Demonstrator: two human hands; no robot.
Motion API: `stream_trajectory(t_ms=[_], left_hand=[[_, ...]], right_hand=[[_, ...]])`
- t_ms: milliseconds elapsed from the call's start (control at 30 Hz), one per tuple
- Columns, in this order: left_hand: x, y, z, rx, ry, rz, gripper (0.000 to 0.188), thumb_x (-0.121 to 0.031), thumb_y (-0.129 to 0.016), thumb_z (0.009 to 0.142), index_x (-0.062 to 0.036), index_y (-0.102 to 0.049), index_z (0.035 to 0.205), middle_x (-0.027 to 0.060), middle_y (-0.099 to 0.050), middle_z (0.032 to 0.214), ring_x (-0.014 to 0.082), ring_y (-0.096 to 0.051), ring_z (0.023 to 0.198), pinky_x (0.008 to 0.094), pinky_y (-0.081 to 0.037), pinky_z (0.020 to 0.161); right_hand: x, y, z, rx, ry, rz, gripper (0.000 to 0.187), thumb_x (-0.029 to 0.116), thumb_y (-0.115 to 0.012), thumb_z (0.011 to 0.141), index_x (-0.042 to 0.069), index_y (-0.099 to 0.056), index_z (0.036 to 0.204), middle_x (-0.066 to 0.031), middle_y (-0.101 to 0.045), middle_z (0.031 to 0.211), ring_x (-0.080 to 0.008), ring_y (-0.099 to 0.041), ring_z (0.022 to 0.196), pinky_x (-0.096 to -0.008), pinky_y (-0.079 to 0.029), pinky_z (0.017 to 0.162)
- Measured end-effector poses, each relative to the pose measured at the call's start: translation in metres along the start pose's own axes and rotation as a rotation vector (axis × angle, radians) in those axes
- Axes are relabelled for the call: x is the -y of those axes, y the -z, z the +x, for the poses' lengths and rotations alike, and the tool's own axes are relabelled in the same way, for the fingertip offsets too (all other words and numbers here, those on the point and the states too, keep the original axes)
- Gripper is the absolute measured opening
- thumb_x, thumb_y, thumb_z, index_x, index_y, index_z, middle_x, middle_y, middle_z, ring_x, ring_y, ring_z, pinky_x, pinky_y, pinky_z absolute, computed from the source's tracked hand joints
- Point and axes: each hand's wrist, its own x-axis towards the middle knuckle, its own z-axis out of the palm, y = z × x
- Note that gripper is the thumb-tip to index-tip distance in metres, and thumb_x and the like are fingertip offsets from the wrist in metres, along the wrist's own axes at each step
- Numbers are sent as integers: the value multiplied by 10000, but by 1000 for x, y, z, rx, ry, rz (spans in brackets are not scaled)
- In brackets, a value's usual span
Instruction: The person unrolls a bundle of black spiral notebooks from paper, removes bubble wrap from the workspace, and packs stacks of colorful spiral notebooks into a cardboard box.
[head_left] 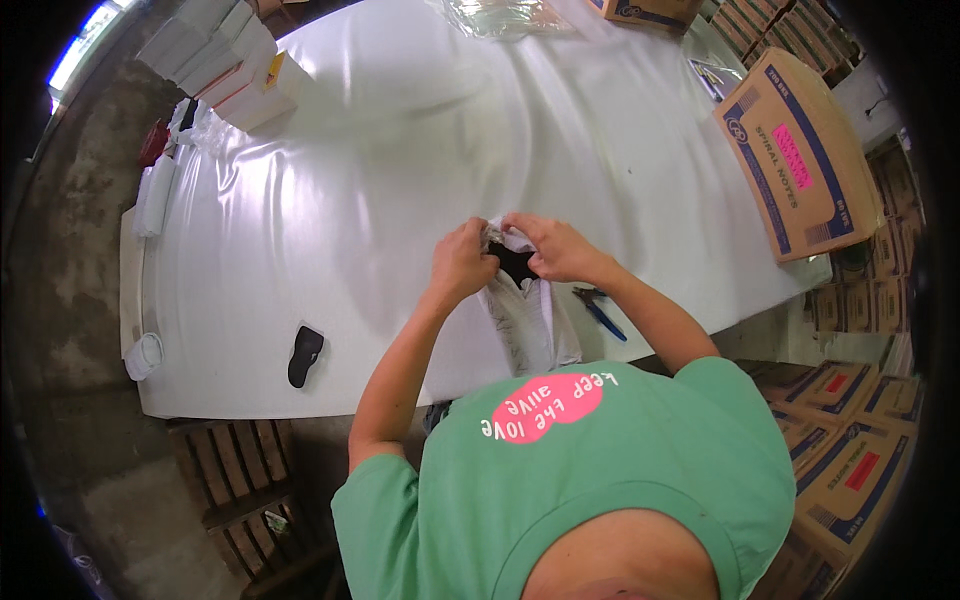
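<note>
Nearest the camera is the green shirt (650,440) of the person at work, with a pink patch and white lettering across it. Just beyond it, at the near edge of the table, is the crumpled white bag (522,325); its near end runs up to the shirt, and whether the two touch I cannot tell. Both hands are at its far end, close together: the left hand (465,262) pinches one side of the mouth, and the right hand (555,248) grips the other side, fingers over the rim.

The mouth is parted, so opening it looks done. Black shows inside, but I cannot tell whether that is contents or shadow. The bag is neither closed nor set down, so the handling of it appears unfinished.

Just right of the bag lie blue-handled cutters (603,315), close under the right forearm and the likeliest thing to be knocked. A small black object (306,356) rests well apart to the left. The table (380,210) carries a rumpled, shiny sheet. Farther off, a large brown carton (800,150) stands on the right, white boxes (235,75) are stacked at the far left, and clear plastic (500,15) lies at the far edge. None of these far things blocks the hands.
</note>
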Motion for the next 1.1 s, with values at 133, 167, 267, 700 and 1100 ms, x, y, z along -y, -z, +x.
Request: stream_trajectory(t_ms=[133, 167, 267, 700, 1100], left_hand=[[5, -2, -2, -64, -40, -130, 493, -161, -634, 633, -38, -572, 1106, 158, -631, 997, 321, -600, 893, 388, -475, 783], [3, -2, -1, -72, -14, -105, 480, -162, -632, 636, -39, -583, 1097, 160, -630, 998, 321, -600, 892, 386, -477, 777], [-3, -3, 2, -66, 39, -50, 441, -163, -623, 643, -44, -610, 1068, 164, -630, 986, 321, -604, 874, 383, -482, 757], [35, 2, 11, -51, -289, -124, 465, 78, -502, 638, -62, -607, 1069, 160, -629, 987, 319, -613, 841, 365, -493, 753], [8, -12, -44, -23, -375, -50, 363, -391, -715, 681, -155, -618, 940, 97, -439, 1226, 371, -261, 1288, 512, -245, 1013]], right_hand=[[-2, -7, 10, -103, 67, -38, 417, 68, -564, 658, 98, -516, 1071, -129, -583, 1004, -334, -579, 856, -403, -484, 714], [0, -8, 13, -138, 63, -65, 397, 91, -579, 662, 98, -531, 1056, -129, -590, 990, -332, -583, 849, -405, -485, 716], [2, -7, 28, -92, -27, -171, 337, 150, -592, 685, 103, -565, 1017, -108, -616, 933, -322, -594, 877, -419, -490, 739], [-15, -11, 56, -42, 151, -411, 150, 134, -615, 687, 16, -623, 780, -147, -635, 744, -325, -624, 701, -411, -509, 662], [7, 14, -3, -111, 58, 24, 304, 131, -604, 752, 65, -567, 1046, -202, -435, 1272, -317, -452, 1176, -369, -398, 941]])
